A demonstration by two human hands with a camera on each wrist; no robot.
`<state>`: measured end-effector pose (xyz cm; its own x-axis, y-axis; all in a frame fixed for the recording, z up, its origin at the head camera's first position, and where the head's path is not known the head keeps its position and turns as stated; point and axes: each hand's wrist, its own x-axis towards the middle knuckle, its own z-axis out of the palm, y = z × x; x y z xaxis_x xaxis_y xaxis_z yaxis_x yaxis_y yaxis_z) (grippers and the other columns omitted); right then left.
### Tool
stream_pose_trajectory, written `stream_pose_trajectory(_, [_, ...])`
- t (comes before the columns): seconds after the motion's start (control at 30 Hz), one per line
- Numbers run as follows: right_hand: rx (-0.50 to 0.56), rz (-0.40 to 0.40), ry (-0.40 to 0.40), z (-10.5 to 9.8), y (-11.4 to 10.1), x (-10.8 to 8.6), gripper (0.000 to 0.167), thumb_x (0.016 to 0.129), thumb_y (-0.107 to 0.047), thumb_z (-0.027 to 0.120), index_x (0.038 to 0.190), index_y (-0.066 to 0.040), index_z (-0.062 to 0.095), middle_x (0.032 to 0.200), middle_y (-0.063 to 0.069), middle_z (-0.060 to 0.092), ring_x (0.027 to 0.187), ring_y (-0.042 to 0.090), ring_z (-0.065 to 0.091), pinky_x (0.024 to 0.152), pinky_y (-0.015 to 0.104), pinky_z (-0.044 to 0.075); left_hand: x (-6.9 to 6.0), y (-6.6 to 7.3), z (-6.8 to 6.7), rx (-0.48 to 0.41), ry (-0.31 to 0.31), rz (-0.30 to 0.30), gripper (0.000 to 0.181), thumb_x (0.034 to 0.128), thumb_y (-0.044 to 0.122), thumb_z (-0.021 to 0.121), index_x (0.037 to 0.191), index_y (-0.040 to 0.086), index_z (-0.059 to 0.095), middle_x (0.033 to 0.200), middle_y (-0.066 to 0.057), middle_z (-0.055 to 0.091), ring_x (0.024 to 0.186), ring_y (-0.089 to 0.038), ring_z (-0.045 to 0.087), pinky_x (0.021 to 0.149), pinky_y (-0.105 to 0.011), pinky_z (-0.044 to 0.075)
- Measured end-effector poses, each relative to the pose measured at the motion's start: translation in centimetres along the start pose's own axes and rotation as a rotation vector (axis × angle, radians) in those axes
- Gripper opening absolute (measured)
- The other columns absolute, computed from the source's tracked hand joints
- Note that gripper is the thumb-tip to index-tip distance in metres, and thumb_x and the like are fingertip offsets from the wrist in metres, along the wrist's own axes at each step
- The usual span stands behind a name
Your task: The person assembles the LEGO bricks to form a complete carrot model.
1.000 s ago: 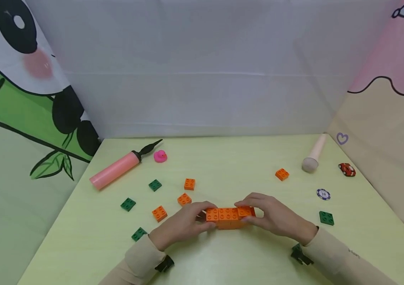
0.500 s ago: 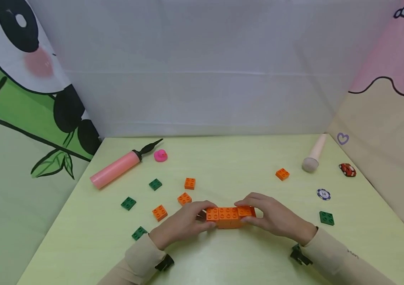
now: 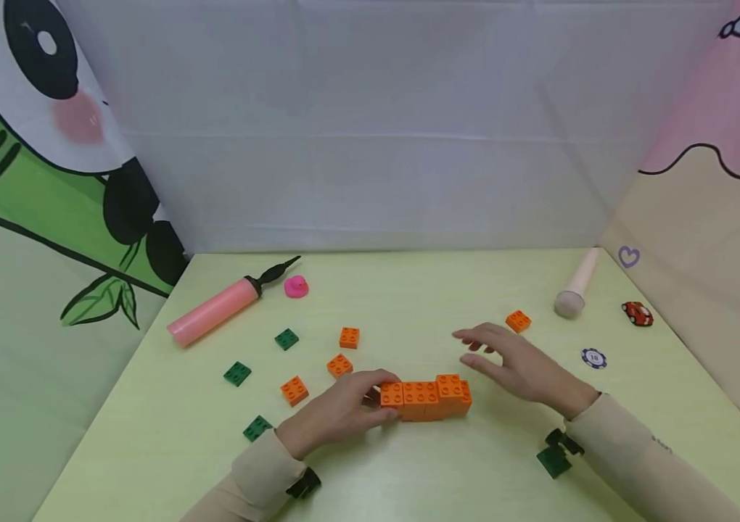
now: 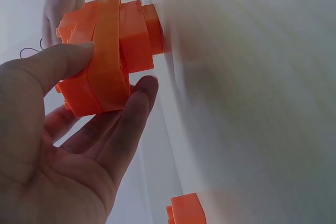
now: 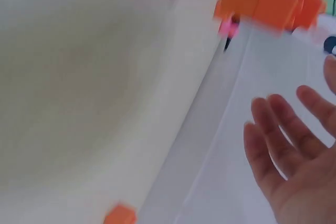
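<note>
An assembly of orange toy bricks [image 3: 421, 399] stands near the table's front middle, with one brick raised above the others towards its right end. My left hand [image 3: 342, 409] pinches its left end; in the left wrist view the thumb lies on one side of the orange bricks [image 4: 107, 51] and the fingers on the other. Apart from the assembly, to its right, my right hand [image 3: 520, 366] hovers with nothing in it. Its fingers [image 5: 265, 129] are loosely extended in the right wrist view. A single orange brick [image 3: 518, 321] lies just beyond this hand.
Left of the assembly lie several loose orange bricks [image 3: 294, 391] and green bricks [image 3: 237, 374]. A pink pump [image 3: 216, 312] and pink rubber duck [image 3: 296, 286] are at the back left. Rightward are a microphone [image 3: 575, 284], red toy car [image 3: 638, 313], poker chip [image 3: 594, 358] and green brick [image 3: 553, 462].
My right hand has let go of the assembly's right end and moved up and to the right, fingers spread. The left hand keeps its grip in the same place.
</note>
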<state>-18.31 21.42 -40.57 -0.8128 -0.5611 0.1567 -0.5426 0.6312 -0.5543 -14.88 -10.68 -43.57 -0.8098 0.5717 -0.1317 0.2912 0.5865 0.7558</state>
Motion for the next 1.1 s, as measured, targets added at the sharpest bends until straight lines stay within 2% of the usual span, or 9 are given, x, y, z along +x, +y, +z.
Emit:
stream_pose_trajectory(0.1, [-0.105, 0.102, 0.035, -2.0, 2.7, 1.2, 0.048, 0.100, -0.041, 0.059, 0.141, -0.018, 0.055, 0.126, 0.005, 0.061, 0.109, 0.024, 0.060, 0.089, 0.049, 0.052, 0.0, 0.0, 0.0, 0.006, 0.005, 0.003, 0.041, 0.0941, 0.035, 0.070, 0.133, 0.024, 0.060, 0.125, 0.009, 0.063, 0.101, -0.003, 0.061, 0.089, -0.026, 0.052])
stream_pose_trajectory(0.17, [-0.177, 0.180, 0.020, -3.2, 4.6, 1.9, 0.050, 0.100, -0.038, 0.059, 0.142, -0.011, 0.053, 0.128, 0.014, 0.059, 0.109, 0.032, 0.061, 0.089, 0.051, 0.052, 0.0, 0.0, 0.0, 0.005, 0.003, -0.001, 0.042, 0.0941, 0.036, 0.069, 0.133, 0.024, 0.060, 0.125, 0.010, 0.063, 0.101, -0.003, 0.060, 0.089, -0.026, 0.052])
stream_pose_trajectory(0.27, [-0.251, 0.282, -0.046, -4.5, 7.2, 2.8, 0.055, 0.100, -0.034, 0.060, 0.143, -0.002, 0.048, 0.129, 0.026, 0.057, 0.109, 0.039, 0.061, 0.088, 0.053, 0.051, 0.0, 0.0, 0.0, -0.003, -0.004, -0.008, 0.042, 0.0942, 0.037, 0.069, 0.133, 0.024, 0.060, 0.125, 0.011, 0.062, 0.101, -0.003, 0.060, 0.089, -0.026, 0.052])
stream_pose_trajectory(0.4, [-0.244, 0.353, -0.142, -5.1, 9.4, 3.9, 0.058, 0.100, -0.033, 0.060, 0.141, 0.007, 0.046, 0.122, 0.031, 0.059, 0.107, 0.042, 0.060, 0.089, 0.054, 0.050, -0.1, 0.0, 0.0, -0.012, -0.005, -0.012, 0.041, 0.0942, 0.035, 0.069, 0.132, 0.024, 0.060, 0.123, 0.012, 0.062, 0.101, -0.004, 0.060, 0.089, -0.026, 0.052])
stream_pose_trajectory(0.5, [-0.227, 0.373, -0.177, -5.2, 10.1, 4.5, 0.056, 0.099, -0.031, 0.061, 0.135, 0.010, 0.049, 0.114, 0.029, 0.062, 0.098, 0.038, 0.062, 0.084, 0.051, 0.051, -0.1, 0.0, 0.0, -0.013, -0.004, -0.010, 0.041, 0.0940, 0.035, 0.070, 0.132, 0.024, 0.060, 0.122, 0.013, 0.062, 0.101, -0.003, 0.060, 0.090, -0.025, 0.052])
stream_pose_trajectory(0.63, [-0.232, 0.380, -0.192, -5.1, 10.6, 4.8, 0.048, 0.096, -0.028, 0.065, 0.127, 0.008, 0.055, 0.105, 0.022, 0.065, 0.086, 0.028, 0.062, 0.078, 0.044, 0.052, 0.0, 0.0, -0.1, -0.011, -0.001, -0.010, 0.042, 0.0935, 0.035, 0.071, 0.133, 0.024, 0.060, 0.122, 0.013, 0.062, 0.100, -0.003, 0.059, 0.090, -0.025, 0.051])
stream_pose_trajectory(0.83, [-0.260, 0.381, -0.193, -4.6, 10.8, 4.7, 0.045, 0.092, -0.025, 0.068, 0.123, 0.005, 0.059, 0.103, 0.017, 0.068, 0.086, 0.024, 0.062, 0.079, 0.042, 0.052, 0.1, 0.1, -0.1, -0.001, 0.003, -0.009, 0.043, 0.0932, 0.035, 0.071, 0.133, 0.024, 0.060, 0.122, 0.013, 0.062, 0.100, -0.003, 0.059, 0.089, -0.025, 0.052])
stream_pose_trajectory(1.0, [-0.258, 0.392, -0.155, -4.2, 10.6, 4.2, 0.049, 0.090, -0.029, 0.073, 0.122, 0.005, 0.056, 0.103, 0.016, 0.068, 0.085, 0.025, 0.062, 0.076, 0.042, 0.052, 0.1, 0.0, -0.1, 0.003, 0.001, -0.006, 0.043, 0.0933, 0.035, 0.071, 0.133, 0.023, 0.060, 0.121, 0.013, 0.062, 0.100, -0.003, 0.059, 0.089, -0.025, 0.052])
stream_pose_trajectory(1.1, [-0.255, 0.359, -0.090, -3.8, 9.8, 3.7, 0.046, 0.090, -0.029, 0.074, 0.118, 0.003, 0.058, 0.104, 0.015, 0.069, 0.086, 0.026, 0.063, 0.077, 0.044, 0.052, 0.1, -0.1, -0.1, 0.003, 0.000, 0.000, 0.043, 0.0934, 0.035, 0.071, 0.133, 0.023, 0.059, 0.121, 0.012, 0.062, 0.100, -0.003, 0.060, 0.089, -0.024, 0.052])
